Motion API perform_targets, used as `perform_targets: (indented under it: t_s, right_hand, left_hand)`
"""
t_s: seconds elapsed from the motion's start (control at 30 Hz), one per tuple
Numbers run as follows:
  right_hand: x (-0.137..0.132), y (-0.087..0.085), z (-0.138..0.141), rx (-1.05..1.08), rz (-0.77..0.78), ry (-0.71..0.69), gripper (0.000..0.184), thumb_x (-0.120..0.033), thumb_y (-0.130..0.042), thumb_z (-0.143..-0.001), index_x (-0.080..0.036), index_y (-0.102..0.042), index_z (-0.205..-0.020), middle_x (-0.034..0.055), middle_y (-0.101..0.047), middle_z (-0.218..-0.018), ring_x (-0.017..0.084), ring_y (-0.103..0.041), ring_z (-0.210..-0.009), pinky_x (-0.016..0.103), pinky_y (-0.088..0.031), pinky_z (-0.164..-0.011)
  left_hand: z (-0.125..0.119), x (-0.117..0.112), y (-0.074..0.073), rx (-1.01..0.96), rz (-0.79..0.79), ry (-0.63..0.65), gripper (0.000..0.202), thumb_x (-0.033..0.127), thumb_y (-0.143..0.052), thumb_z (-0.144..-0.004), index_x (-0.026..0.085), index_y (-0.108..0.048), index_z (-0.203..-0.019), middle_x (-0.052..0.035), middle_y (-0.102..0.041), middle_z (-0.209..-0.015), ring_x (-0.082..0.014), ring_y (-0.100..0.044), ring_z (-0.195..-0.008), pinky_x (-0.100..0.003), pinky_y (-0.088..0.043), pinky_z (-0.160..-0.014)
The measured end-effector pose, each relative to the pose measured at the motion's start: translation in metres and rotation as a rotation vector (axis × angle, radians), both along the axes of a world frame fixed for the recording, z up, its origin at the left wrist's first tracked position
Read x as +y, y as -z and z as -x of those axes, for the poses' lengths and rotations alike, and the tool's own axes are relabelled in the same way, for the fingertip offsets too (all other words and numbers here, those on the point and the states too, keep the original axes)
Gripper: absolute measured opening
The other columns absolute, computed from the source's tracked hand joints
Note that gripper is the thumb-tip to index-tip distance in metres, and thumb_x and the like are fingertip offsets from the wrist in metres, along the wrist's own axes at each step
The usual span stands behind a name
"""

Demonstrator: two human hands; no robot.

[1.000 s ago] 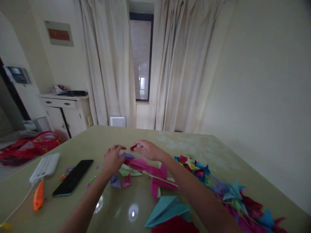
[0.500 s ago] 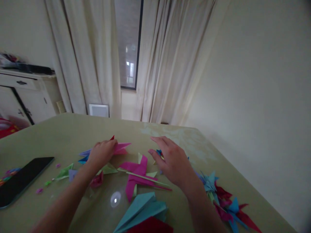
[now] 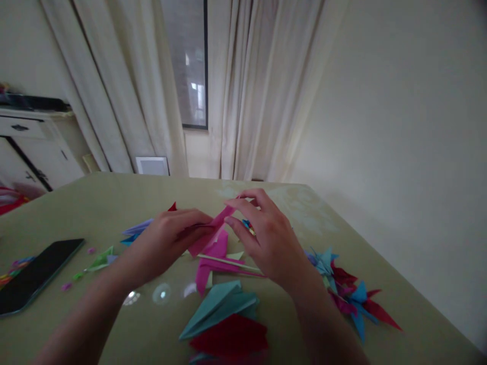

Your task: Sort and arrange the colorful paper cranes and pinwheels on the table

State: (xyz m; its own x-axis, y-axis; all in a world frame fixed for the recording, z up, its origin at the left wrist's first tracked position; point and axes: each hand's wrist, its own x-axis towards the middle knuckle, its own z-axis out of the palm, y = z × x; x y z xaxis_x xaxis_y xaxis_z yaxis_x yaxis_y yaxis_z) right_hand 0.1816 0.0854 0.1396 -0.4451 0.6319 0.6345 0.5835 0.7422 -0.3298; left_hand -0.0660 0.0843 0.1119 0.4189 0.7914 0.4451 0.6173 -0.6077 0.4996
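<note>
The left hand (image 3: 173, 238) and right hand (image 3: 268, 235) pinch the folded pink paper (image 3: 221, 217); likely light, easily creased: grip layered edges.

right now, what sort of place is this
Probably a room in a home: a window hung with long curtains, and a cabinet with a drawer and doors against the wall at the left. Which room it is, I can't tell.
</note>
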Motion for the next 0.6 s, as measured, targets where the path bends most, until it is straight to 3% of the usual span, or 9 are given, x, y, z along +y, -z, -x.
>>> perform_targets:
  t_s: [0.1, 0.2, 0.3, 0.4, 0.5, 0.6]
  right_hand:
    - [-0.006, -0.003, -0.010, -0.010, -0.028, 0.043, 0.016, -0.027, -0.065, -0.106, -0.026, -0.076, -0.117, 0.0100, -0.061, -0.130, 0.025, -0.067, -0.109, 0.047, -0.061, -0.098]
    - [-0.008, -0.004, -0.013, -0.095, 0.016, -0.013, 0.012, -0.026, -0.066, -0.106, -0.025, -0.078, -0.104, 0.0068, -0.066, -0.116, 0.022, -0.068, -0.103, 0.041, -0.060, -0.091]
    - [-0.008, -0.004, -0.011, -0.184, 0.054, -0.055, 0.014, -0.027, -0.066, -0.106, -0.024, -0.077, -0.097, 0.0044, -0.068, -0.101, 0.021, -0.067, -0.096, 0.037, -0.057, -0.086]
    - [-0.009, -0.004, -0.010, -0.242, 0.036, -0.055, 0.016, -0.027, -0.068, -0.105, -0.023, -0.077, -0.093, 0.0057, -0.069, -0.102, 0.022, -0.066, -0.097, 0.038, -0.055, -0.086]
    - [-0.011, -0.001, -0.011, -0.315, 0.054, -0.051, 0.019, -0.026, -0.070, -0.103, -0.024, -0.076, -0.085, 0.0062, -0.069, -0.095, 0.023, -0.065, -0.091, 0.039, -0.053, -0.082]
    - [-0.011, 0.007, -0.010, -0.388, 0.136, -0.139, 0.015, -0.024, -0.075, -0.098, -0.024, -0.075, -0.083, 0.0044, -0.071, -0.087, 0.022, -0.066, -0.083, 0.036, -0.050, -0.074]
  left_hand:
    - [-0.003, -0.006, -0.003, 0.102, -0.115, 0.004, 0.030, 0.044, -0.057, -0.107, 0.027, -0.081, -0.110, -0.0052, -0.080, -0.100, -0.0188, -0.074, -0.089, -0.028, -0.056, -0.081]
    - [-0.010, -0.012, -0.004, 0.114, -0.167, 0.006, 0.032, 0.045, -0.053, -0.109, 0.027, -0.080, -0.110, -0.0046, -0.080, -0.100, -0.0183, -0.074, -0.088, -0.028, -0.056, -0.080]
    - [-0.015, -0.016, -0.006, 0.111, -0.155, 0.045, 0.033, 0.045, -0.052, -0.110, 0.028, -0.080, -0.109, -0.0037, -0.080, -0.099, -0.0172, -0.074, -0.086, -0.027, -0.055, -0.077]
    - [-0.009, -0.016, -0.009, 0.095, -0.076, 0.063, 0.033, 0.048, -0.055, -0.108, 0.028, -0.081, -0.104, -0.0031, -0.080, -0.096, -0.0177, -0.074, -0.084, -0.027, -0.056, -0.076]
    - [0.013, -0.005, -0.011, 0.011, -0.013, -0.059, 0.035, 0.054, -0.058, -0.103, 0.028, -0.080, -0.098, -0.0022, -0.081, -0.091, -0.0192, -0.075, -0.080, -0.028, -0.058, -0.074]
    - [0.039, 0.020, 0.001, -0.041, -0.028, -0.332, 0.039, 0.054, -0.052, -0.100, 0.025, -0.078, -0.105, -0.0026, -0.082, -0.089, -0.0212, -0.074, -0.078, -0.030, -0.058, -0.073]
